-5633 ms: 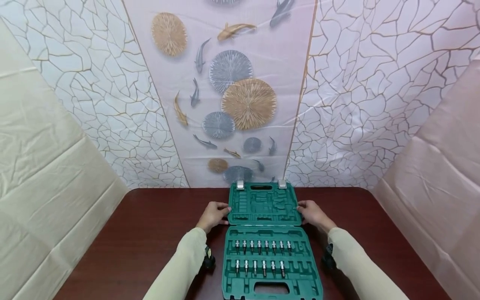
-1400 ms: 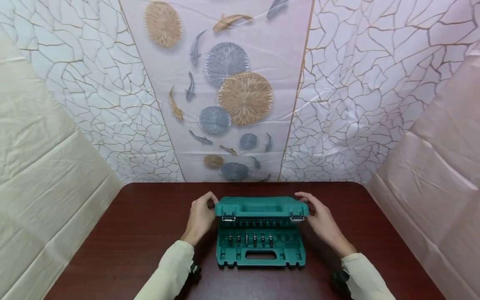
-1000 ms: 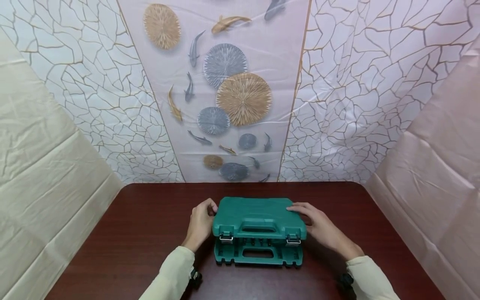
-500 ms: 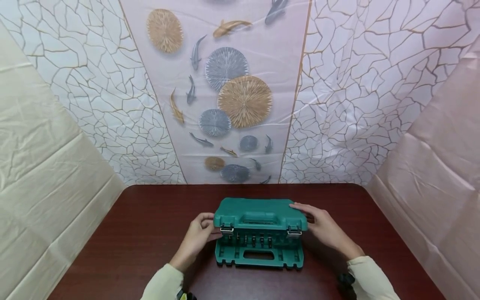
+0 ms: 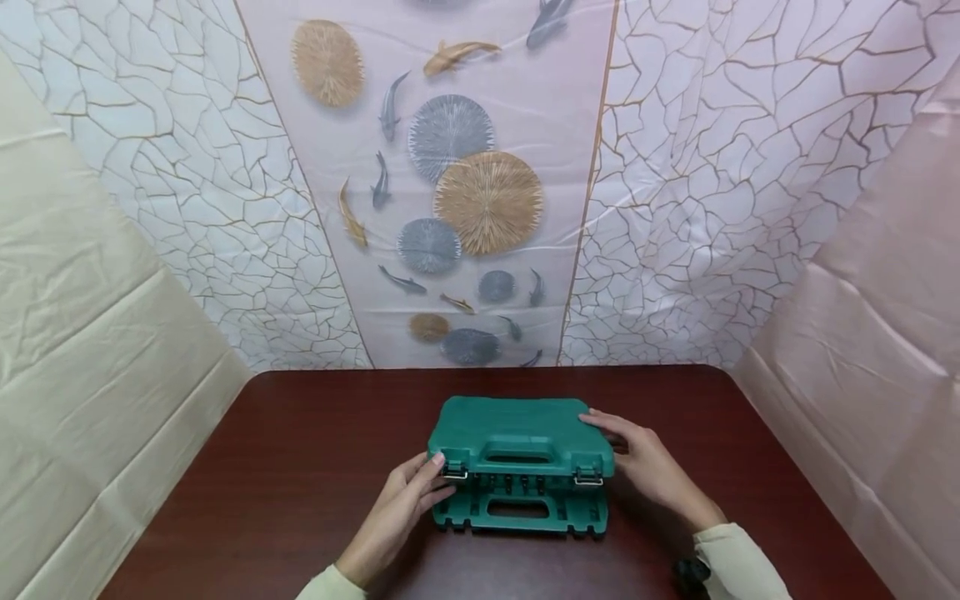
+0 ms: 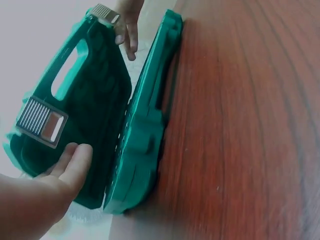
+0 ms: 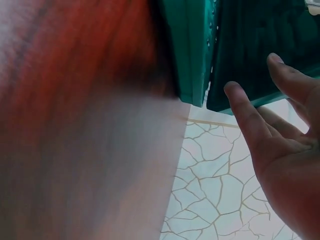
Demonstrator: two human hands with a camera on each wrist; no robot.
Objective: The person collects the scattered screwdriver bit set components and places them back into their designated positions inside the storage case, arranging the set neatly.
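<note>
A green plastic tool case stands partly open on the table, its lid (image 5: 517, 421) tilted down over the base (image 5: 517, 523). Through the front gap show several metal bit sockets (image 5: 508, 483) in their slots. My left hand (image 5: 393, 517) pinches the lid's front left corner, thumb on top and fingers underneath, beside a metal latch (image 6: 42, 120). At the right edge, my right hand (image 5: 648, 467) holds the lid, fingertips on its top. In the right wrist view, two digits of the right hand (image 7: 280, 130) reach over the lid's dark inner side. Most of the sockets are hidden under the lid.
The case sits mid-way on a dark red-brown wooden table (image 5: 300, 467). A patterned cloth backdrop (image 5: 465, 208) rises behind its far edge. Pale padded panels (image 5: 97, 333) flank both sides.
From lying fully opened away from me, the lid has swung over towards the base. It rose slightly, then dropped again. My left hand has shifted from the lid's left side to its front corner.
</note>
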